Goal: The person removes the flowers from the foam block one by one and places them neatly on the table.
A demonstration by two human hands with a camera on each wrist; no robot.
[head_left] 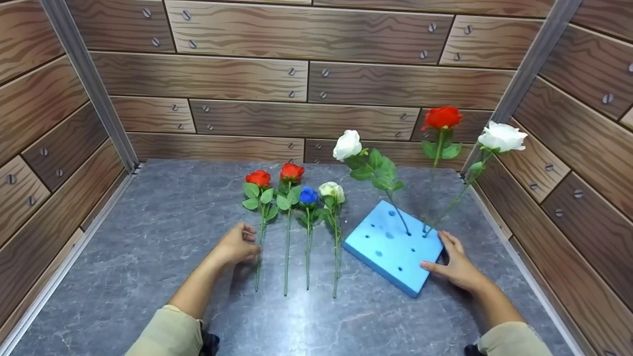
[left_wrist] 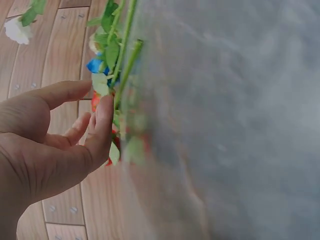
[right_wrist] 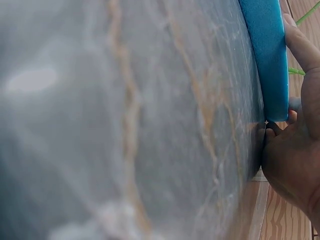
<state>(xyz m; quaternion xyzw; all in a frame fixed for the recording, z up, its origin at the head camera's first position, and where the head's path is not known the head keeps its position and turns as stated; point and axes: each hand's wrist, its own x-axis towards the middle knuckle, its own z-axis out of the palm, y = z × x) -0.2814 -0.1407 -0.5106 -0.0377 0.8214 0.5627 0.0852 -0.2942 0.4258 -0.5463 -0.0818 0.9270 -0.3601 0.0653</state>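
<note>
My left hand is low over the table at the stem of the leftmost red rose. Its thumb and fingers are apart, with the fingertips right at the stem in the left wrist view. To the right of that rose lie another red rose, a blue rose and a cream rose. My right hand grips a blue foam block by its right side, thumb on the top face. Standing in the block are a white rose, a red rose and another white rose.
Several small holes dot the block's top. The grey marbled table meets wood-patterned walls at the back and both sides. Metal strips run up the corners. The standing roses lean outward over the block's edges.
</note>
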